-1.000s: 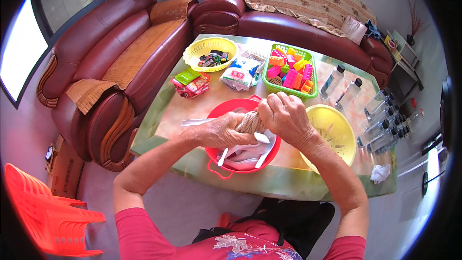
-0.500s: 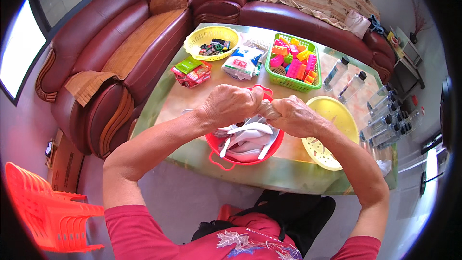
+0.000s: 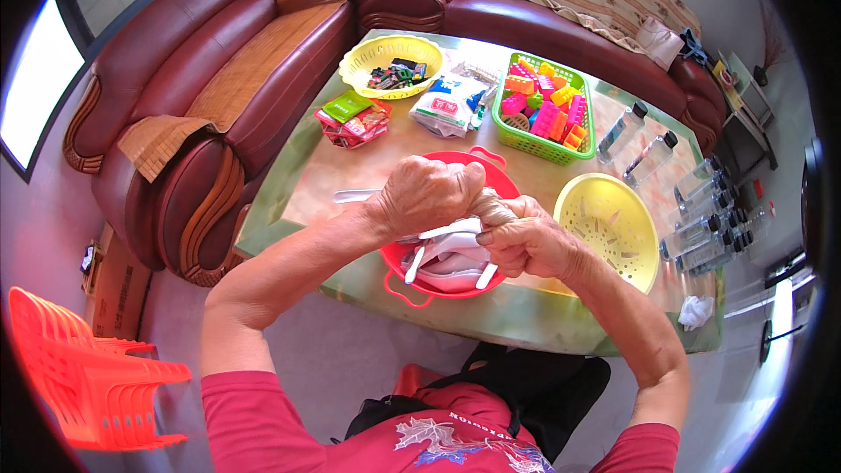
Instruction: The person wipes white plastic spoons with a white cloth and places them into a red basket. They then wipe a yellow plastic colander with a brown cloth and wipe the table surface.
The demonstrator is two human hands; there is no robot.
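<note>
Over the red basin [image 3: 502,177] at the near middle of the table, both my hands are closed on one twisted, greyish-beige piece that looks like a cloth [image 3: 492,209]. My left hand [image 3: 429,197] is a fist at its left end. My right hand [image 3: 530,241] wraps the other end, a little lower and nearer to me. Several white spoons [image 3: 451,261] lie in the basin beneath, partly covered by my hands. A white handle [image 3: 353,196] sticks out left of the basin, its other end hidden behind my left hand.
Right of the basin sits a yellow colander [image 3: 604,223]. Clear bottles [image 3: 701,232] and a crumpled white tissue [image 3: 696,312] are at the right. Farther back are a green basket [image 3: 541,148] of toy blocks, white packets [image 3: 448,107], red-green packets [image 3: 353,119] and a yellow basket [image 3: 352,70].
My right hand has turned and dropped lower and nearer to me, while the left stays closed above the basin. The view has shifted slightly.
</note>
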